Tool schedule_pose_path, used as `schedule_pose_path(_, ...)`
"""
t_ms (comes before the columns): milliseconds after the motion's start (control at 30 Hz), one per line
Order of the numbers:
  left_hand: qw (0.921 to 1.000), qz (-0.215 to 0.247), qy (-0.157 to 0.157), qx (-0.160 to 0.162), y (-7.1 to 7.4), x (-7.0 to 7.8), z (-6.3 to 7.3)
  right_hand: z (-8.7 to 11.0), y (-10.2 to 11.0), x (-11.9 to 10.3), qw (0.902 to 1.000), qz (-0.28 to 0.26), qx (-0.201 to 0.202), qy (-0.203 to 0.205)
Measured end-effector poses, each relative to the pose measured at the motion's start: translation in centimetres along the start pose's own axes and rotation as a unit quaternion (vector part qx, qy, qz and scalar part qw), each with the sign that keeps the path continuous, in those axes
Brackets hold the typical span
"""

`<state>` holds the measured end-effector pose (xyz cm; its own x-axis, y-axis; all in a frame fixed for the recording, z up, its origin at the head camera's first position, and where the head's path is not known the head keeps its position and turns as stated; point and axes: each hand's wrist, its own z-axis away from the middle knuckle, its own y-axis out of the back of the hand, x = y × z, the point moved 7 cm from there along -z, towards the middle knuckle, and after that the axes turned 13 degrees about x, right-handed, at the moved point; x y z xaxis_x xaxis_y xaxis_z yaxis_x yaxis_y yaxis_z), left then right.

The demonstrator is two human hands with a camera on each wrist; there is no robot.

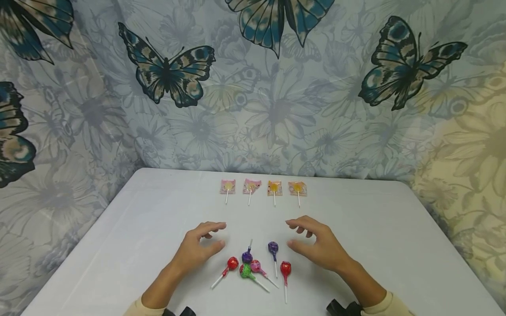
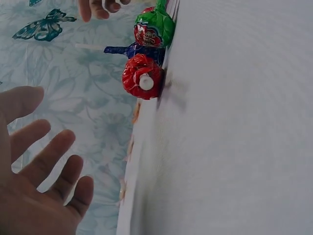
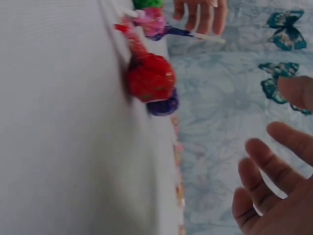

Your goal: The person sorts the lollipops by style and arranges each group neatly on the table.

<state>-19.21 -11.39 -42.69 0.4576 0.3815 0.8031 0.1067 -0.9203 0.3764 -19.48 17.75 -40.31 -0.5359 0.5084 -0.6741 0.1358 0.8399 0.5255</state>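
My left hand (image 1: 199, 248) is held over the table, fingers parted and loosely bent, nothing in it. Across from it my right hand (image 1: 318, 245) hovers the same way, also holding nothing. Between and in front of them lie several wrapped ball lollipops: a red one (image 1: 232, 263) nearest the left hand, a purple one (image 1: 247, 257), a green one (image 1: 245, 270) and a pink one (image 1: 255, 265) bunched together. Another purple lollipop (image 1: 273, 247) and a second red one (image 1: 286, 267) lie closer to the right hand. Both wrist views show spread fingers apart from the candies.
Toward the far edge of the white table (image 1: 158, 210) lies a row of flat lollipops in clear wrappers, two pinkish (image 1: 228, 186) and two orange (image 1: 274, 188). A butterfly-patterned cloth (image 1: 276, 114) hangs behind and beside the table.
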Motion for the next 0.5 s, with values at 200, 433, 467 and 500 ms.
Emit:
schedule_pose_path(200,0.9973,0.01,0.035,-0.063,-1.0,-1.3,0.9,1.3,-1.2,0.7,0.9981,-0.044,-0.038,0.018)
schedule_pose_path(433,0.9902,0.013,0.083,-0.111,-1.7,-2.6,1.7,2.1,-2.2,1.4,0.9938,-0.071,-0.08,0.029)
schedule_pose_path(467,0.9897,0.012,0.085,-0.114,-1.7,-2.6,1.8,2.2,-2.4,1.4,0.9925,-0.079,-0.088,0.032)
schedule_pose_path(500,0.9895,0.009,0.085,-0.116,-1.9,-2.7,1.8,2.3,-2.5,1.5,0.9911,-0.087,-0.096,0.034)
